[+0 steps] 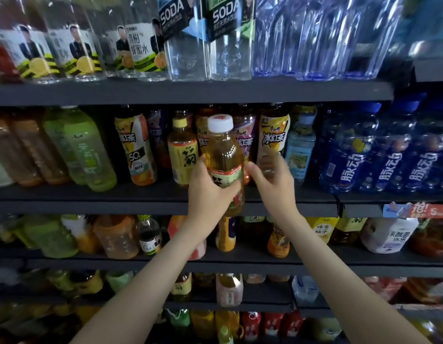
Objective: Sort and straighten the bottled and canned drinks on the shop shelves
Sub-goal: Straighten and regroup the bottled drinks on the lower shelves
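My left hand point(210, 192) grips the tea bottle point(224, 152). My right hand point(272, 182), fingers spread, may knock the iced tea point(273, 135) off the shelf point(91, 206) front edge.

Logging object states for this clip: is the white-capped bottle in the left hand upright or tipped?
Upright, or nearly: the white-capped bottle stands cap-up, its body vertical, with the left hand gripping its labelled lower half.

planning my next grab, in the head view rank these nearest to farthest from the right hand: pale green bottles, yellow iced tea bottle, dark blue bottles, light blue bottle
1. yellow iced tea bottle, just behind the right hand
2. light blue bottle, just to its right
3. dark blue bottles, further right
4. pale green bottles, far off to the left
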### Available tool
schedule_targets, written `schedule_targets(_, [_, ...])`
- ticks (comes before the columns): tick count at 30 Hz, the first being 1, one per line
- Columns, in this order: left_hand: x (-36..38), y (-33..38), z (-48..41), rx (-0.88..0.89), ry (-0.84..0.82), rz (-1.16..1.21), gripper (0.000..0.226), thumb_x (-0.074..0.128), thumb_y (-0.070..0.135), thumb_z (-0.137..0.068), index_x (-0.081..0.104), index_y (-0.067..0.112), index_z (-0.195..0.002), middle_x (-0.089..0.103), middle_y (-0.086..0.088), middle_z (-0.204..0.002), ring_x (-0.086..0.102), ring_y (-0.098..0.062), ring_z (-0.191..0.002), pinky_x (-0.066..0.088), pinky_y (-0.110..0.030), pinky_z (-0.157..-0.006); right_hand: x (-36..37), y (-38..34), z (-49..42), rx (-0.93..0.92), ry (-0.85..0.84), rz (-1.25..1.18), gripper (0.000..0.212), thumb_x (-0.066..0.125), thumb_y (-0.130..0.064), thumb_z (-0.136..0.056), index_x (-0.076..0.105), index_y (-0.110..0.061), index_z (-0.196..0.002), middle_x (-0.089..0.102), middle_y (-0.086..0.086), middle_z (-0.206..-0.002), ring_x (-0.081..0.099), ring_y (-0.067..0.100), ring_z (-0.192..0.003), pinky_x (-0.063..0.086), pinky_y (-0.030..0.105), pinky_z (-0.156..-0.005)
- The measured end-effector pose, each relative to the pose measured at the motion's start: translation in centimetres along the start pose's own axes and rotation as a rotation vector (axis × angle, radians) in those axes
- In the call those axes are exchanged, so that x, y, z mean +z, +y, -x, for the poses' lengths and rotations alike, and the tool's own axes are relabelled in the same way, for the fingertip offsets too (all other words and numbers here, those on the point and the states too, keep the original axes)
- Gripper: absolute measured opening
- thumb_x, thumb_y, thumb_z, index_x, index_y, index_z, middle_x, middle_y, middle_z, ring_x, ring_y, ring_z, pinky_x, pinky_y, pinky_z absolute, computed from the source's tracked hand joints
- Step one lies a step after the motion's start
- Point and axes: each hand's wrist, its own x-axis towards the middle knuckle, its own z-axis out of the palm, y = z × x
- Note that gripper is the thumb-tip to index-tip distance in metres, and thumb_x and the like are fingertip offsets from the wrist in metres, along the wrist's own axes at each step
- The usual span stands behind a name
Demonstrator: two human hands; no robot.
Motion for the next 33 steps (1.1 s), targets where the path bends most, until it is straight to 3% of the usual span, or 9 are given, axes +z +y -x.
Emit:
schedule_targets(3, [-0.2, 0.5, 0.8, -0.009, -0.049, -0.077, 0.061, 0.075, 0.025, -0.076, 0.045, 0.014, -0.128, 0.058, 0.0, -0.114, 0.058, -0.015, -0.105, 0.049, -0.024, -0.083, 0.2, -1.8, 1.6, 0.073, -0.291, -0.145, 0.046, 0.074, -0.04, -0.078, 0.051, -0.032, -0.118, 0.062, -0.018, -0.107, 0.059, -0.005, -0.099, 0.048, 0.011, -0.08])
schedule_targets(8, [-1.2, 0.8, 2.3, -0.008, -0.133, -0.094, 0.068, 0.075, 0.026, -0.078, 0.039, 0.017, -0.135, 0.055, 0.002, -0.122, 0.053, -0.011, -0.112, 0.048, -0.027, -0.092, -0.2, -2.4, 3.1, 0.095, -0.232, -0.232, 0.029, 0.076, -0.036, -0.076, 0.062, -0.029, -0.1, 0.07, -0.015, -0.091, 0.066, -0.002, -0.085, 0.051, 0.013, -0.071])
schedule_targets(12, [-2.8, 1.0, 3.0, -0.07, -0.365, 0.073, 0.066, 0.074, 0.026, -0.08, 0.035, 0.039, -0.132, 0.051, 0.023, -0.12, 0.048, 0.012, -0.112, 0.043, -0.006, -0.085, -1.0, -2.2, 4.1, 0.246, -0.238, -0.413, 0.028, 0.074, -0.032, -0.078, 0.067, -0.021, -0.102, 0.074, -0.005, -0.095, 0.07, 0.011, -0.091, 0.057, 0.028, -0.075])
schedule_targets(15, [-3.7, 0.4, 2.8, -0.205, -0.547, 0.084, 0.078, 0.079, 0.036, -0.074, 0.035, 0.037, -0.139, 0.06, 0.02, -0.115, 0.056, 0.005, -0.107, 0.049, -0.016, -0.086, -1.7, -2.1, 4.7, 0.356, -0.262, -0.531, 0.02, 0.068, -0.027, -0.083, 0.068, -0.018, -0.101, 0.075, 0.0, -0.097, 0.07, 0.016, -0.093, 0.057, 0.026, -0.073])
schedule_targets(18, [-3.5, 0.0, 3.0, -0.234, -0.547, 0.065, 0.068, 0.081, 0.042, -0.069, 0.047, 0.037, -0.128, 0.064, 0.018, -0.11, 0.059, 0.002, -0.102, 0.051, -0.027, -0.088, -2.0, -2.1, 5.1, 0.373, -0.309, -0.468, 0.019, 0.065, -0.027, -0.088, 0.067, -0.02, -0.105, 0.074, -0.002, -0.1, 0.069, 0.011, -0.095, 0.057, 0.025, -0.078])
schedule_targets(22, [-2.5, 0.4, 3.5, -0.244, -0.446, 0.023, 0.057, 0.078, 0.042, -0.072, 0.051, 0.034, -0.121, 0.065, 0.019, -0.096, 0.06, 0.007, -0.085, 0.046, -0.007, -0.065, -1.5, -2.1, 4.9, 0.386, -0.207, -0.271, 0.042, 0.068, -0.043, -0.083, 0.057, -0.024, -0.119, 0.069, -0.005, -0.107, 0.066, 0.009, -0.098, 0.058, 0.035, -0.083])
schedule_targets(24, [-1.8, 0.7, 3.6, -0.209, -0.399, -0.044, 0.065, 0.078, 0.041, -0.072, 0.047, 0.029, -0.128, 0.062, 0.019, -0.095, 0.055, 0.009, -0.077, 0.043, -0.006, -0.058, -1.2, -2.5, 4.9, 0.348, -0.142, -0.076, 0.051, 0.072, -0.047, -0.078, 0.054, -0.023, -0.119, 0.066, -0.008, -0.109, 0.063, 0.006, -0.099, 0.054, 0.025, -0.08])
schedule_targets(29, [0.7, 1.2, 4.6, -0.043, -0.474, -0.132, 0.084, 0.071, 0.032, -0.079, 0.023, 0.024, -0.148, 0.065, -0.003, -0.116, 0.062, -0.023, -0.102, 0.051, -0.034, -0.08, -2.1, -2.7, 5.7, 0.42, -0.006, 0.114, 0.069, 0.08, -0.052, -0.065, 0.046, -0.019, -0.115, 0.057, -0.005, -0.108, 0.056, 0.008, -0.097, 0.044, 0.018, -0.07])
schedule_targets(33, [3.5, 2.3, 6.0, 0.052, -0.577, -0.074, 0.081, 0.07, 0.033, -0.082, 0.023, 0.026, -0.148, 0.063, -0.001, -0.122, 0.06, -0.019, -0.109, 0.045, -0.02, -0.074, -5.4, -1.3, 7.0, 0.497, 0.123, 0.066, 0.058, 0.081, -0.044, -0.068, 0.05, -0.021, -0.111, 0.062, -0.013, -0.099, 0.058, -0.003, -0.088, 0.045, 0.011, -0.064])
